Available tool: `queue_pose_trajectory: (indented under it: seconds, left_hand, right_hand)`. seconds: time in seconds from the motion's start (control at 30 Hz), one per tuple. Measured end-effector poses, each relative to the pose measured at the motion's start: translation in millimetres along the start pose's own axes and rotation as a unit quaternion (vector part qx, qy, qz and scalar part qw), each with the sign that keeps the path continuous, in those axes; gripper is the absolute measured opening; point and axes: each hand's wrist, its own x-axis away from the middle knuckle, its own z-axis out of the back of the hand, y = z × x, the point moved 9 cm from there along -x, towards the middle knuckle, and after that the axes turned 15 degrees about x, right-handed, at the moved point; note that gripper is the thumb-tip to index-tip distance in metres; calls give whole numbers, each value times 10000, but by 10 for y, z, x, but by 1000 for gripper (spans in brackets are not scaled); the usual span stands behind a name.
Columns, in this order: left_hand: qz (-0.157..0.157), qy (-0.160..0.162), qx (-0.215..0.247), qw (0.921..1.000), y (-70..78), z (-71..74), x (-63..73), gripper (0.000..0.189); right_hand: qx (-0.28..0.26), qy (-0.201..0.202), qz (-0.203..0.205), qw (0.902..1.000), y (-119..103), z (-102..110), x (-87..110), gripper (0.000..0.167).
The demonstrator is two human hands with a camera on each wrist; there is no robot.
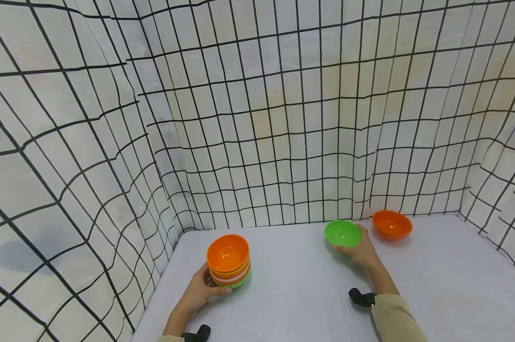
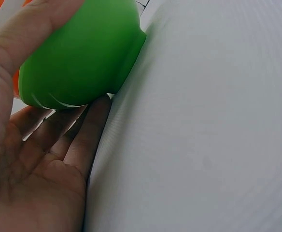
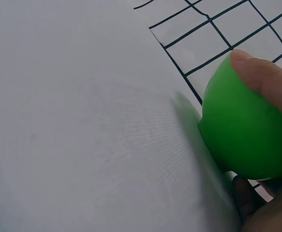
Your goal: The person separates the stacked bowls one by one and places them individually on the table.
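Note:
A stack of bowls (image 1: pixel 228 256) stands at the left of the table, with an orange bowl on top, orange, yellow and white rims below it, and a green bowl (image 2: pixel 83 58) at the bottom. My left hand (image 1: pixel 199 289) holds the stack from its near left side, thumb along the front and fingers round the far side. Farther back on the right, my right hand (image 1: pixel 360 248) grips a single green bowl (image 1: pixel 342 232) by its right side. In the right wrist view, the thumb lies on the outside of that green bowl (image 3: pixel 247 125); its base is at or just above the tabletop.
An orange bowl (image 1: pixel 392 225) sits behind and right of my right hand, near the table's back edge. A white cloth (image 1: pixel 291 289) covers the table. White walls with a black grid (image 1: pixel 274 118) rise at the back and both sides.

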Motion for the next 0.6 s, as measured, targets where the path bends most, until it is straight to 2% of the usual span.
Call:
queue_pose_trajectory:
  seconds: [0.37, 0.6]
  left_hand:
    - [-54, 1, -71, 10000, 13, -6, 4, 95]
    - [-34, -75, 45, 10000, 3, -8, 6, 95]
  right_hand:
    - [-130, 42, -15, 9999, 7, 31, -55, 123]
    - [47, -23, -90, 9999, 8, 73, -86, 124]
